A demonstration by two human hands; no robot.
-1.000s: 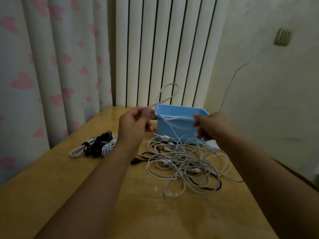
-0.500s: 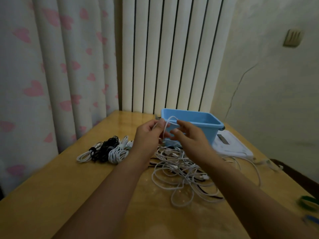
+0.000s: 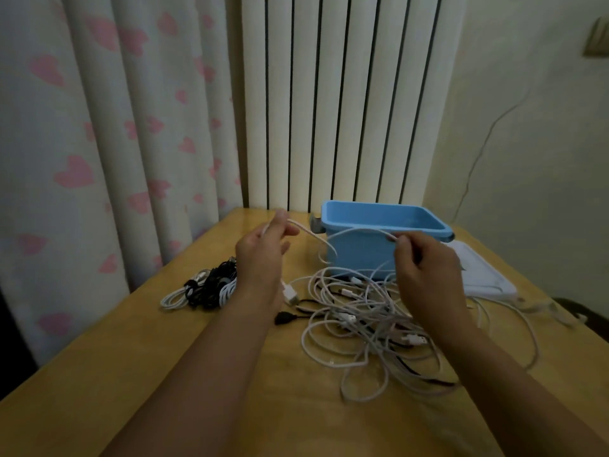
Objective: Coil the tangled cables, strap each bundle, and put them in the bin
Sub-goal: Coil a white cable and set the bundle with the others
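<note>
While both hands are hovering above the desk, the left hand is pinching one end of a white cable and the right hand is pinching it further along, so the span between them is arching free of the tangle. Judgement: they are holding it raised and spread to pull one lead clear before coiling. Each grip is clenched on that cable. The tangle is lying near the middle, just in front of the blue bin, which is sitting at the far side, apparently empty. Coiled bundles are resting to the left, likely awaiting binning. A white flat object is lying right of the bin. No legible writing or branding anywhere.
</note>
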